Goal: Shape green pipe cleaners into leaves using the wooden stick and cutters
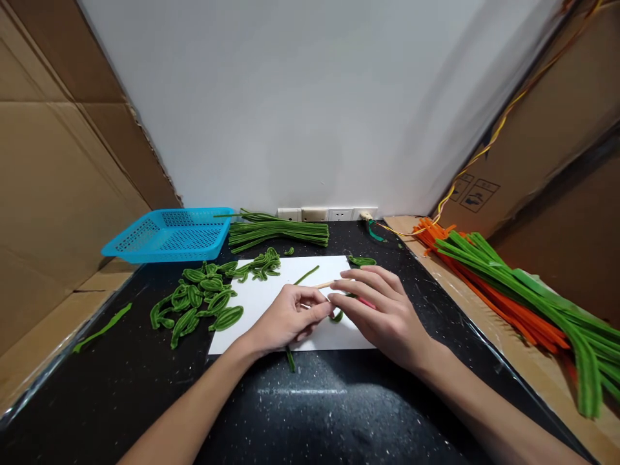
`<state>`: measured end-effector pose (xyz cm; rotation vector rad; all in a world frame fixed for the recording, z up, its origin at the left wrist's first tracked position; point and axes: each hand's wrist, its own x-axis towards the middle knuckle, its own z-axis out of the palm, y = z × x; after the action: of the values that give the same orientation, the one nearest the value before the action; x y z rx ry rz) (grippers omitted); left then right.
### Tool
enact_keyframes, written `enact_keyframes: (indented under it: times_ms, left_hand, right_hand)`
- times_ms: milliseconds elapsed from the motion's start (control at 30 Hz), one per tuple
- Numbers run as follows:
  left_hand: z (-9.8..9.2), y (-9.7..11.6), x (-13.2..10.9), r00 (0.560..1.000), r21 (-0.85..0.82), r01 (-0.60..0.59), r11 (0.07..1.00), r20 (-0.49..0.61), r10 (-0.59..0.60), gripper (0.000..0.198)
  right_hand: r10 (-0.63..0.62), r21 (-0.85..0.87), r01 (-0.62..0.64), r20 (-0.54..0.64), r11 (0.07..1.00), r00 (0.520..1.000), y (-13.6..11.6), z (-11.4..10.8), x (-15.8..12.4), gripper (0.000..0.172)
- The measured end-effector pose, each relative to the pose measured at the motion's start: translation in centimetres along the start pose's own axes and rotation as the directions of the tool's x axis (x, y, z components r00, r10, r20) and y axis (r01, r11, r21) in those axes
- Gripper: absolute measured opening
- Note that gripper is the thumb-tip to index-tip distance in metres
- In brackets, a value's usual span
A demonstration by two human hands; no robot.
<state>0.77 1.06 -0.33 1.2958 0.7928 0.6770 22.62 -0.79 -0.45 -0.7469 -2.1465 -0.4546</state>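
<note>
My left hand [293,316] is closed in a pinch over the white paper [256,300]. A dark green pipe cleaner [307,274] shows above and below it, and a curled green end [338,317] appears between the hands. My right hand [387,313] meets the left fingertips with its fingers bent and the thumb hidden; it seems to grip the same pipe cleaner. A thin tan stick [323,285] runs under the right fingers; whether it is held I cannot tell. Something red [367,302] shows beneath that hand.
Green leaf-shaped pipe cleaner loops [194,300] lie left of the paper. Behind are a blue basket [167,254] and a bundle of green pipe cleaners [281,232]. Green [537,300] and orange bundles [504,303] lie right. Cardboard walls [62,174] flank the black countertop [310,413]; sockets [340,214] line the back.
</note>
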Motion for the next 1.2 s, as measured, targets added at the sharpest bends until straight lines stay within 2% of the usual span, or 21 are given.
enact_keyframes:
  times_ms: [200, 433, 767, 933, 1067, 1200]
  left_hand:
    - [-0.7, 0.2, 0.0, 0.997, -0.145, 0.03, 0.989, -0.068, -0.04, 0.037]
    - [-0.8, -0.1, 0.2, 0.977, -0.151, -0.131, 0.98, -0.187, 0.101, 0.026]
    - [-0.3, -0.1, 0.4, 0.966, -0.24, -0.151, 0.959, -0.242, 0.092, 0.026]
    - [-0.5, 0.1, 0.3, 0.971, -0.304, -0.111, 0.946, -0.235, 0.038, 0.03]
    - [-0.4, 0.2, 0.3, 0.976, -0.292, -0.084, 0.953, -0.215, 0.02, 0.03]
    - [-0.4, 0.1, 0.4, 0.974, -0.251, -0.081, 0.965, -0.227, 0.023, 0.03]
  right_hand:
    - [0.0, -0.032, 0.0, -0.01, 0.999, 1.0, 0.3, -0.8, 0.1, 0.025]
    - [0.0, -0.06, -0.001, -0.027, 0.998, 1.0, -0.1, -0.8, 0.2, 0.026]
    - [0.043, -0.063, -0.045, -0.031, 0.997, 0.999, -0.6, -0.4, -0.1, 0.022]
    - [0.021, -0.006, -0.022, -0.088, 1.0, 0.996, -0.4, -0.1, -0.4, 0.023]
    - [0.016, -0.011, -0.017, -0.081, 1.0, 0.997, -0.2, 0.1, -0.4, 0.023]
    - [0.075, 0.063, -0.07, -0.077, 0.996, 0.994, -0.1, 0.1, -0.3, 0.017]
